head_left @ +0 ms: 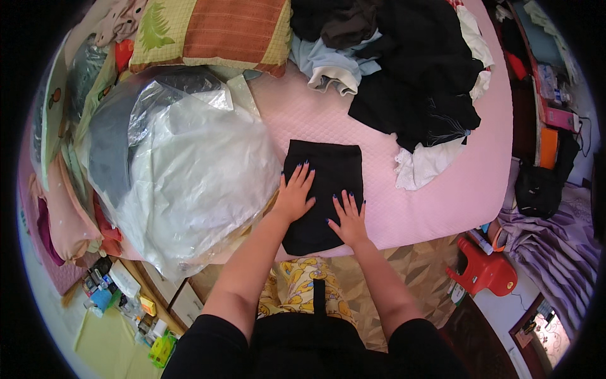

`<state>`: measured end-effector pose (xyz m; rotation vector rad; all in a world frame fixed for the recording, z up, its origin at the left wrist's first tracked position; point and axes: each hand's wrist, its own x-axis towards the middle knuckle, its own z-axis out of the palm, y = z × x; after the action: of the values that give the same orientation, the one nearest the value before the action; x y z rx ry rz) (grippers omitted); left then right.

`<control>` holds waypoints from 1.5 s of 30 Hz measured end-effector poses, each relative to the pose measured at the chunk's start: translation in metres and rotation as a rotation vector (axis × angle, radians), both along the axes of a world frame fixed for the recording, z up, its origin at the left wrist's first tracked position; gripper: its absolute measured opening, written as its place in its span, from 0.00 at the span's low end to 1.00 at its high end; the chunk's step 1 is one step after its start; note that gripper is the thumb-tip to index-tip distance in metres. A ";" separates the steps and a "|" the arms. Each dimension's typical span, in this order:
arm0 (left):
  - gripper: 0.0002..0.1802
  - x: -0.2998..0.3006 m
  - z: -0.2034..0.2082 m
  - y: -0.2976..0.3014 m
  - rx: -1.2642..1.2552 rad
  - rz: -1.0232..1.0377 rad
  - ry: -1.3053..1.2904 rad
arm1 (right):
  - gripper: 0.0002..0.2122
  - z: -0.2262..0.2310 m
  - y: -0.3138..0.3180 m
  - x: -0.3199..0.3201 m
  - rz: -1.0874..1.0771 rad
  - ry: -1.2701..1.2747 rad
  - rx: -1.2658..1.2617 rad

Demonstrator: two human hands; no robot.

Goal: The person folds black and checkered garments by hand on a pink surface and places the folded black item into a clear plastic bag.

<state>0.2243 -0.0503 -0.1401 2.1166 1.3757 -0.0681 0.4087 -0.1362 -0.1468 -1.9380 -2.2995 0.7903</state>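
A black piece of cloth (325,164), folded into a neat rectangle, lies flat at the near edge of the bed; what garment it is cannot be made out. My left hand (294,197) rests on its left side, palm down with the fingers spread. Lower on the right side of the cloth lies my right hand (348,221), also flat with fingers apart. Neither hand grips anything. Dark polish shows on the nails.
The bed (404,218) has a pink quilted cover. A large clear plastic bag (196,164) with white stuff inside fills its left part. Behind it sits a patterned pillow (221,35). Black clothes (416,69) lie heaped at the far right. A red stool (486,268) stands beyond the bed's edge.
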 end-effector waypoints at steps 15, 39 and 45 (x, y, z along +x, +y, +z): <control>0.38 -0.019 -0.027 -0.086 -0.347 1.220 -0.539 | 0.29 0.001 0.074 0.027 -0.942 1.204 -1.025; 0.26 -0.138 0.167 -0.077 -0.911 0.846 -1.130 | 0.21 0.241 0.029 -0.089 -0.698 1.198 -0.392; 0.27 -0.217 0.201 -0.087 -0.890 0.806 -1.159 | 0.25 0.268 0.020 -0.158 -0.699 1.202 -0.464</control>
<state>0.0078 -0.1374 0.0604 0.5243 1.0062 0.6384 0.2507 -0.1157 0.1215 -1.4471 -0.7405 1.7534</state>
